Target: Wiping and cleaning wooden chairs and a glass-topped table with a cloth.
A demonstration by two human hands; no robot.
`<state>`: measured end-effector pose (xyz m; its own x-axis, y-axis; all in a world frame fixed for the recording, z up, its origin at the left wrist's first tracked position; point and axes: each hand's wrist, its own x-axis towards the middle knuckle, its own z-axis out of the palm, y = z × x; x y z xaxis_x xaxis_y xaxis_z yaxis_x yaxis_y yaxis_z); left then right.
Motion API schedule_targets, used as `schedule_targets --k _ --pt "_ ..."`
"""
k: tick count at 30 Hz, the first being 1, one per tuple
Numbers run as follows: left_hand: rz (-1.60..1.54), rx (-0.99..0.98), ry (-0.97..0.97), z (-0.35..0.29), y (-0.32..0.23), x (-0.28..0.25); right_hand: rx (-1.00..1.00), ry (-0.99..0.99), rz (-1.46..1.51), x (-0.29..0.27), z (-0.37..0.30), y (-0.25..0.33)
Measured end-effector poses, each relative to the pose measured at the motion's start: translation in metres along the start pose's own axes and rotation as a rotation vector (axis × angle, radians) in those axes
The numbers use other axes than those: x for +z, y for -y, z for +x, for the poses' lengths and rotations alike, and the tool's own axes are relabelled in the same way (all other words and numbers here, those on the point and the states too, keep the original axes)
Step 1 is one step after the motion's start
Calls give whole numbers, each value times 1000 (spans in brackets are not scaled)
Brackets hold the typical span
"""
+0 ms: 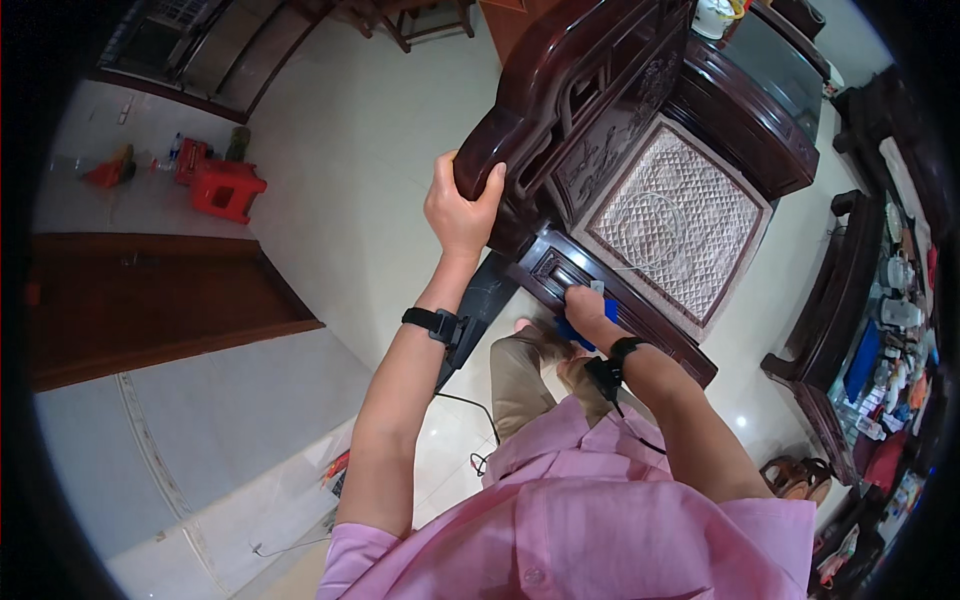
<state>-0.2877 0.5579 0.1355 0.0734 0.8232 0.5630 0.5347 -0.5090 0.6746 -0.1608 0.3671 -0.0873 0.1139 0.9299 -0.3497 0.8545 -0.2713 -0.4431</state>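
My left hand [463,208] is wrapped round the rounded end of the armrest [490,150] of a dark, glossy carved wooden chair. The thumb lies on one side and the fingers curl over the other. Lower down, my right hand [588,308] is closed at the front edge of the seat [560,275], with a blue cloth [611,311] showing beneath and beside it. A small pale piece [597,286] sits against that hand; its kind is unclear. On the seat lies a quilted cushion [690,210] with a coiled white cable [650,225] on top.
A dark wooden side table [745,120] adjoins the chair. To the right stands a low table [880,350] crowded with small items. Red plastic stools [225,190] are at the far left, near a brown door [170,305]. A black cable [470,400] trails by my legs.
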Motion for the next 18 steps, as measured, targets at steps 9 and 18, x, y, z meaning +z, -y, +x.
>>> schedule_targets --k 9,18 --pt "0 7 10 -1 -3 1 -47 -20 1 3 61 47" --pt "55 70 -28 2 -2 0 171 71 74 -12 72 72"
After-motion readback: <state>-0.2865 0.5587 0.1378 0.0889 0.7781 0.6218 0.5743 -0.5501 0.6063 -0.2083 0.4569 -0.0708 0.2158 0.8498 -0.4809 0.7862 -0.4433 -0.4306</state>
